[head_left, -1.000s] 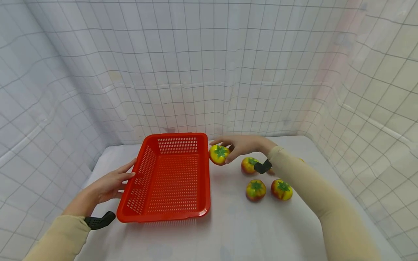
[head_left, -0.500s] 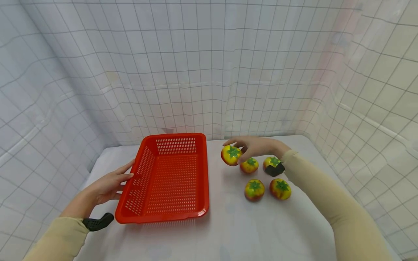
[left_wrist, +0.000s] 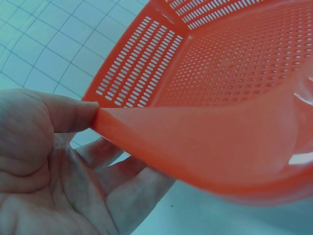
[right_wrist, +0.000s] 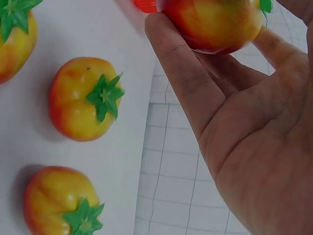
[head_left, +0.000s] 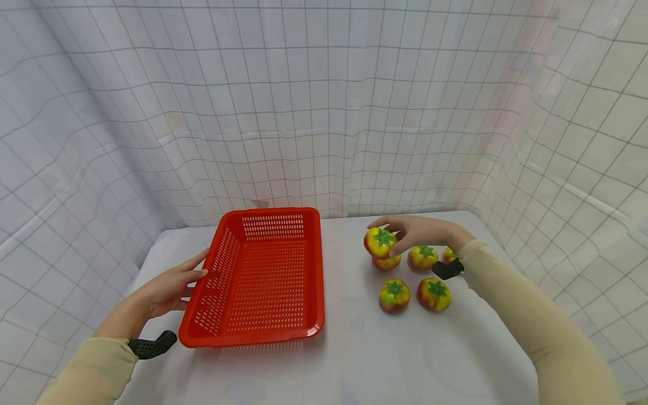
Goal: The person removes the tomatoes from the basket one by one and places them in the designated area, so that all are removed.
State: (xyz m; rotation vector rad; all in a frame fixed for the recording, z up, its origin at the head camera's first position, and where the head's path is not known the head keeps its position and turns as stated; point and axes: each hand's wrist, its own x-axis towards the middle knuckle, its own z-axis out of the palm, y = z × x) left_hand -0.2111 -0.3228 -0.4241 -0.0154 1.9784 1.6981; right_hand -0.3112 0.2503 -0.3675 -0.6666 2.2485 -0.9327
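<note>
My left hand [head_left: 167, 289] holds the left rim of a red plastic basket [head_left: 323, 281] with slotted walls. In the left wrist view, the thumb is on top of the rim [left_wrist: 195, 142] and the fingers pass beneath it. My right hand [head_left: 424, 232] grips a yellow-red artificial persimmon [head_left: 379, 243] with a green star-shaped calyx, right of the basket. This fruit partly covers another persimmon [head_left: 387, 262] behind and below it. The right wrist view shows the held persimmon [right_wrist: 215, 24] between thumb and fingers, cut off by the top edge.
More persimmons lie on the white table [head_left: 354, 349]: two in front [head_left: 395, 295] [head_left: 433, 294], one behind them [head_left: 423, 257] and one partly hidden by the right wrist [head_left: 449, 255]. White gridded curtains [head_left: 324, 124] enclose the table at the back and sides.
My right hand has moved right with the persimmon, from beside the basket's right rim to over the group of persimmons. The left hand and basket have stayed about where they were.
</note>
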